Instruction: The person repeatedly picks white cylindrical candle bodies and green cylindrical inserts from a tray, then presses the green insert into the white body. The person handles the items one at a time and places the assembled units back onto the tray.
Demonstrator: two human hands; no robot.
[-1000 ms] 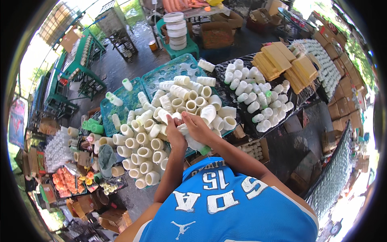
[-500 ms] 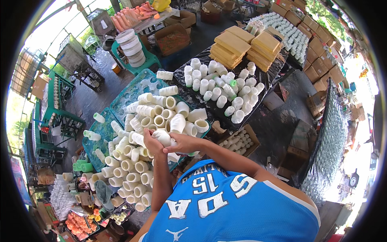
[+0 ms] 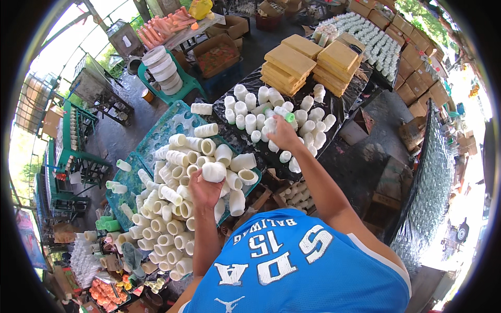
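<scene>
In my left hand (image 3: pixel 205 190) is a white, smooth, rounded cylinder (image 3: pixel 214 171), with the fingers wrapped round its lower side. That hand stands over the front of a heap of cream hollow tubes (image 3: pixel 175 227), which look like wax. My right hand (image 3: pixel 284 134) reaches out over the black-covered table, its fingers closed round a small white cylinder (image 3: pixel 270 125) among many upright white cylinders (image 3: pixel 250 122). Next to the fingers lies a piece with a pale green end (image 3: pixel 289 117). My fingers partly hide the small cylinder.
Teal moulded trays (image 3: pixel 172 122) lie under the heap. Yellow slabs (image 3: pixel 289 60) are stacked behind the white cylinders. A green chair (image 3: pixel 180 86) bears stacked white rolls (image 3: pixel 162 68). An open carton (image 3: pixel 296 195) of cylinders sits below the table, close to my right arm.
My hands have parted. The right hand moved away to the far right, onto the white cylinders; the left stays over the heap, holding the rounded cylinder. The view has shifted slightly.
</scene>
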